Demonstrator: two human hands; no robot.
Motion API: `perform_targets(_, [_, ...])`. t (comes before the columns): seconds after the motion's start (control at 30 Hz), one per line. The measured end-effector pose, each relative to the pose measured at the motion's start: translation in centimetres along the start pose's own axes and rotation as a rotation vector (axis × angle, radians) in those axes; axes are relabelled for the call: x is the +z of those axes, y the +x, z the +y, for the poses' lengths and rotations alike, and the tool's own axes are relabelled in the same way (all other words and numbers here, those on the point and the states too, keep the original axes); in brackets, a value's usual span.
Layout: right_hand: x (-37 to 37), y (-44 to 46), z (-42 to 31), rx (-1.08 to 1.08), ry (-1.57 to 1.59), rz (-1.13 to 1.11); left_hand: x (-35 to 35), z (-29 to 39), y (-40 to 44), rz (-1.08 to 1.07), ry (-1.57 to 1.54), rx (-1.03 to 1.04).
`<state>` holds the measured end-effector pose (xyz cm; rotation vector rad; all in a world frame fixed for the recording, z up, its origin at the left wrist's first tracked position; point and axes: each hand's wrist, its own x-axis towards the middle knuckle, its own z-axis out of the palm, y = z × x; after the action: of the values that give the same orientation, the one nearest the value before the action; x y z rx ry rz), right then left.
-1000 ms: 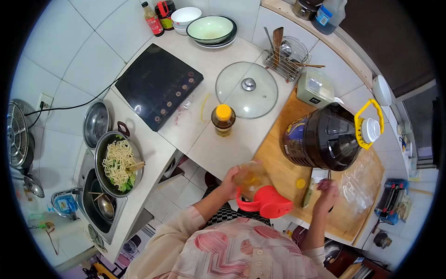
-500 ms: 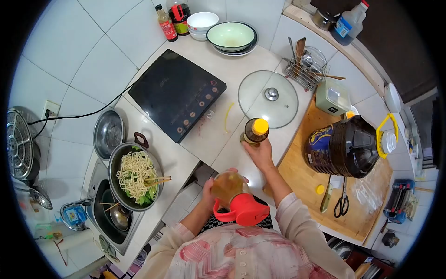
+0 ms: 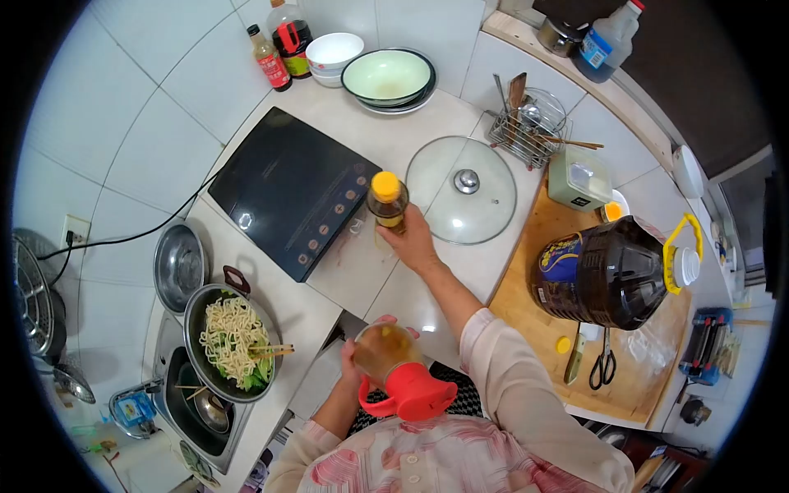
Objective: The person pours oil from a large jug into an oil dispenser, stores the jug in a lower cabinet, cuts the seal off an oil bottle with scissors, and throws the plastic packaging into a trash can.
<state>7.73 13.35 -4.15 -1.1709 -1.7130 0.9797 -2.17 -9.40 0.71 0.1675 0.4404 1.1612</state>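
Observation:
My left hand is wrapped round a clear jug with a red lid and handle, held close to my body with yellowish liquid inside. My right hand grips a small dark bottle with a yellow cap, upright by the near right edge of the black induction cooker. Right of that bottle lies a glass lid with a metal knob. A pan of noodles and greens, with chopsticks in it, is at the left.
On the wooden board are a large oil bottle, a knife, black-handled scissors and a yellow cap. A sink is at the lower left. Bowls and sauce bottles stand at the back.
My right hand has come from the board to the small bottle, taken hold of it and moved it left towards the cooker. My left hand has shifted left with the jug.

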Motion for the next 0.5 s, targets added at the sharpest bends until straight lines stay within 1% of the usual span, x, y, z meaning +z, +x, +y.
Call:
perform_targets(0.03, [0.1,0.2,-0.2,0.001,-0.003,0.008,0.2,0.1,0.1,0.018,0.014,-0.002])
perform_targets(0.1, [0.0,0.2,-0.6,-0.121,-0.062,0.129,0.8,0.3,0.5,0.020,-0.002,-0.001])
perform_targets(0.13, [-0.6,-0.1,-0.5,-0.139,-0.114,0.132,0.9,0.4,0.7,0.026,-0.017,0.008])
perform_targets(0.2, [-3.2,-2.2,0.6,0.075,-0.047,-0.031,1.0,0.7,1.1,0.010,-0.050,0.002])
perform_targets(0.27, [-5.7,-5.1,1.7,0.181,-0.093,-0.087,1.0,0.6,1.5,-0.007,-0.089,-0.004])
perform_targets(0.33, [-7.6,-7.0,3.6,0.062,-0.225,0.005,0.8,0.5,2.0,0.012,-0.137,-0.013])
perform_targets(0.37, [-8.3,-6.9,4.0,0.061,-0.229,0.008,0.8,0.5,2.2,0.008,-0.137,-0.014])
perform_targets(0.43, [-9.3,-6.6,4.8,-0.024,-0.266,0.056,0.8,0.5,2.7,-0.020,-0.175,-0.023])
perform_targets(0.5, [-9.2,-6.2,5.2,-0.028,-0.297,0.055,0.6,0.4,3.1,-0.023,-0.176,-0.027])
